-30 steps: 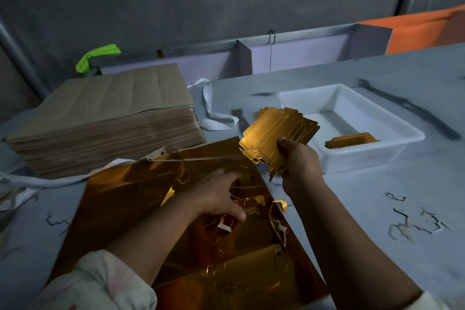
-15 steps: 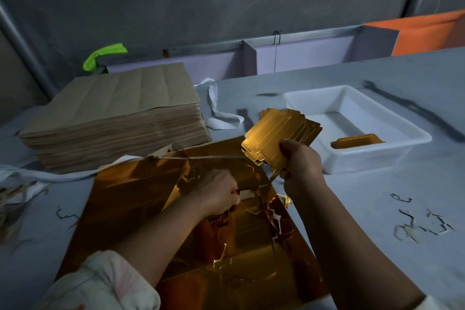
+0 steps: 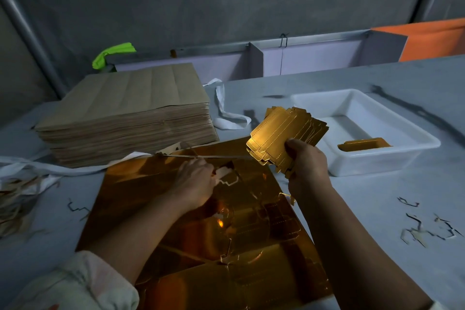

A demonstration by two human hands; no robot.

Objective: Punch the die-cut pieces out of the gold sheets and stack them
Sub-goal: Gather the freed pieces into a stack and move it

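left hand (image 3: 195,182) fingertips tucked under knuckles, grip unclear; gold sheet (image 3: 141,184) near edge cropped by frame; punched pieces (image 3: 271,133) half behind right hand (image 3: 307,167)

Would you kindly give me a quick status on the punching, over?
Left hand pinches the gold sheet. Right hand grips the punched stack. Scraps lie off to the right, nothing blocking.
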